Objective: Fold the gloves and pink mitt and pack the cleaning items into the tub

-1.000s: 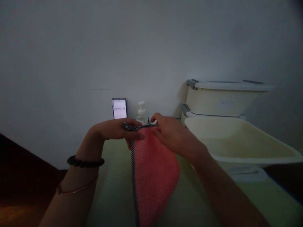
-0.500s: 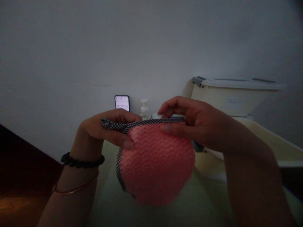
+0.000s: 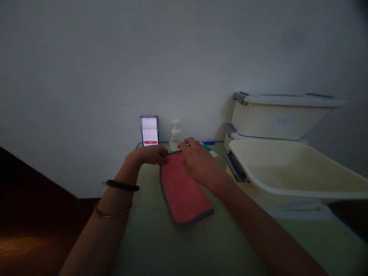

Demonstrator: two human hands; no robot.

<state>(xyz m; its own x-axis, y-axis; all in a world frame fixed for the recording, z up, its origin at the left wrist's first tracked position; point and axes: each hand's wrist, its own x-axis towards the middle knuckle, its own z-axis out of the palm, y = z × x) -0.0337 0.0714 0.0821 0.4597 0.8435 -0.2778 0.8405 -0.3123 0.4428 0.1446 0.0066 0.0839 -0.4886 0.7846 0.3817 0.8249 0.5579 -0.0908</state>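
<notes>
A pink textured cloth [image 3: 184, 191] with a dark checked border spreads down toward me over the green tabletop [image 3: 152, 237]. Its far left corner is pinched in the fingers of my left hand [image 3: 151, 154], which wears a dark beaded bracelet and a thin copper-coloured bangle at the wrist. My right hand [image 3: 198, 159] is closed at the far edge of the cloth and covers its upper right part. The right fingertips are partly hidden, but they grip that edge. The cloth's near edge hangs or lies lower, close to the table surface.
A phone [image 3: 150, 132] leans upright against the wall. Beside it stands a clear pump bottle [image 3: 175, 138]. Behind my right hand lies a white and teal item [image 3: 211, 149], partly hidden. To the right are an open cream bin [image 3: 287, 188] and a second bin [image 3: 267, 119] behind it.
Both hands have moved away from me and lower with the cloth, toward the back of the table. The cloth, earlier close up and folded over, now hangs out longer.
</notes>
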